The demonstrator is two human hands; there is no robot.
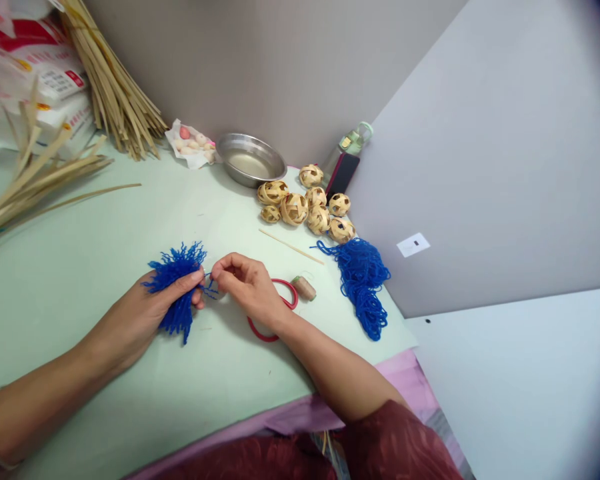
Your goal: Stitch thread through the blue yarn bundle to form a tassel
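A bushy blue yarn tassel point(177, 273) is pinched in my left hand point(177, 293), its frayed strands fanning out above and below the fingers. My right hand point(247, 283) is closed, thumb and forefinger together on a thin blue yarn strand point(209, 283) that runs from the tassel. Under my right wrist lie scissors with red handles point(291, 293), partly covered by the arm. Close by, a spool of tan thread point(305, 288) rests on its side. Farther right is a tangled skein of blue yarn point(363, 280).
Several woven strip balls point(294, 209) cluster beyond my hands, beside a metal bowl point(251, 160). A bottle point(347, 143) and phone point(343, 175) stand near the wall. A thin stick point(291, 247) lies on the table. Bundles of flat strips point(115, 93) and packages point(55, 87) occupy the left back.
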